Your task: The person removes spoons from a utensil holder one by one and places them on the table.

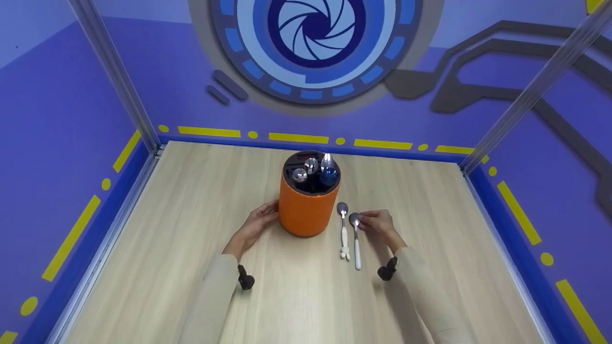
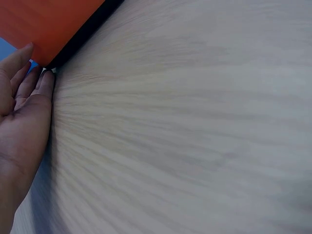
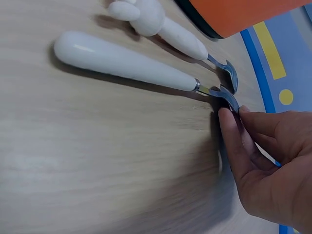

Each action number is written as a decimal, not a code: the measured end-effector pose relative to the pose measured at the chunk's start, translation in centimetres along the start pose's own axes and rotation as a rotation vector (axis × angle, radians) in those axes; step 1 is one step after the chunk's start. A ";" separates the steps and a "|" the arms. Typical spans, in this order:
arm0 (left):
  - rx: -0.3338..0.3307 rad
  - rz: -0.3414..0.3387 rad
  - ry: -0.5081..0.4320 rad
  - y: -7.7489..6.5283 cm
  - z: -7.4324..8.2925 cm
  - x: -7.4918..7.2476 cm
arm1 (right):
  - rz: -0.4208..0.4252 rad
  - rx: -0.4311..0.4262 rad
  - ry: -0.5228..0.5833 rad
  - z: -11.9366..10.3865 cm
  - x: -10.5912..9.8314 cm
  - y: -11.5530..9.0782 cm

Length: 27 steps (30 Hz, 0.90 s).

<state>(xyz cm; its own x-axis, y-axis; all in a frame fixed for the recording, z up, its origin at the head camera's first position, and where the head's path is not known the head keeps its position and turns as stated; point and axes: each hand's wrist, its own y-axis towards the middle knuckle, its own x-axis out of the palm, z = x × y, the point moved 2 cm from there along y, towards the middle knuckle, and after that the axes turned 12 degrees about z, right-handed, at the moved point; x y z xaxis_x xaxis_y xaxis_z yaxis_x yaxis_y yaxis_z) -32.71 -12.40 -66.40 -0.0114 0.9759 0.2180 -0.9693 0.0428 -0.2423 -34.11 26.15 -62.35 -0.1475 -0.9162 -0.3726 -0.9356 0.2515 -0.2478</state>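
An orange cylindrical utensil holder (image 1: 306, 212) with a black top stands upright on the table. My left hand (image 1: 256, 222) rests against its left side, low down, with fingers extended in the left wrist view. To its right lie two spoons, bowls pointing away from me. With thumb and fingertips my right hand (image 1: 379, 224) pinches the bowl of the plain white-handled spoon (image 3: 126, 62). Just left of that one is a spoon with a white animal-shaped handle (image 1: 344, 239), untouched. Shiny metal utensil ends (image 1: 311, 166) stick out of the holder's top.
The light wood table (image 1: 201, 191) is bounded by a purple-blue back wall (image 1: 172, 67) and side walls, with metal posts (image 1: 117, 71) at the corners. Black wrist cameras (image 1: 245, 278) are worn at both sleeves.
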 end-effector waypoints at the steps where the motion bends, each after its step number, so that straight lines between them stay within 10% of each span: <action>1: -0.003 0.003 -0.003 0.0 0.0 0.0 | 0.007 -0.004 -0.008 0.0 0.0 0.0; 27: 0.005 0.005 0.007 0.0 0.0 0.1 | 0.072 -0.164 -0.151 -0.8 -0.9 -0.8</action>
<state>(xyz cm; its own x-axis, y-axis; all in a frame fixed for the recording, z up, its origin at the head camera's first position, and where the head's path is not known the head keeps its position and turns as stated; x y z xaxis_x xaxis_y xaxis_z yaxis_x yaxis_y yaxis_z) -32.67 -12.30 -66.42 -0.0148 0.9775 0.2103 -0.9703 0.0368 -0.2390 -33.55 26.49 -61.10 -0.1778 -0.8377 -0.5164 -0.9659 0.2489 -0.0713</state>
